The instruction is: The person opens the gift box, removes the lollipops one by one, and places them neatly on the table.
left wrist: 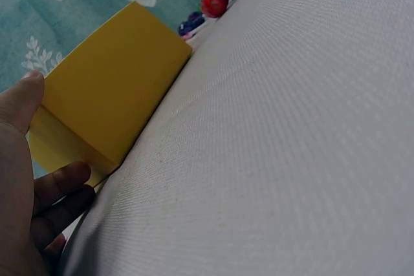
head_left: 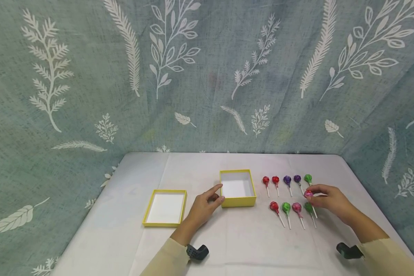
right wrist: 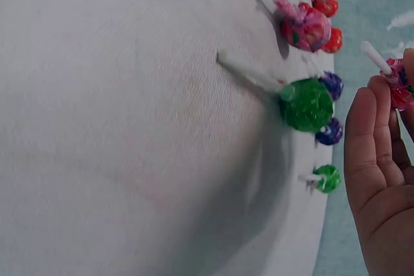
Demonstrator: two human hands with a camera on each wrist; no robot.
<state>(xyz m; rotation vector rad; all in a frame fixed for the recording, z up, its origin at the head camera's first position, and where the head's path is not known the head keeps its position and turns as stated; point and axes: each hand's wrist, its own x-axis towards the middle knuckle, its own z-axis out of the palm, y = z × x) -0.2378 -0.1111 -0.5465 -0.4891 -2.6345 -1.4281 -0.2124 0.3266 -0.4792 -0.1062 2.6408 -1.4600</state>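
My left hand (head_left: 203, 209) rests against the left side of an open yellow box (head_left: 238, 202) with a white inside. In the left wrist view, the thumb touches the upper edge of the box (left wrist: 123, 82) and the other fingers lie low by its side. My right hand (head_left: 334, 201) pinches a pink lollipop (head_left: 308, 194) by its wrapped head, the white stick pointing down toward me. It is held above the table, between two rows of lollipops. In the right wrist view, the fingers (right wrist: 365, 140) partly hide this pink lollipop (right wrist: 396, 72).
A yellow-rimmed box lid (head_left: 164, 207) lies inside up at the left. The back row has red, purple (head_left: 287, 179) and green (head_left: 308, 178) lollipops. In the front row lie red (head_left: 274, 207), green (head_left: 286, 207) and pink (head_left: 296, 207) ones. A white cloth covers the table (head_left: 100, 230).
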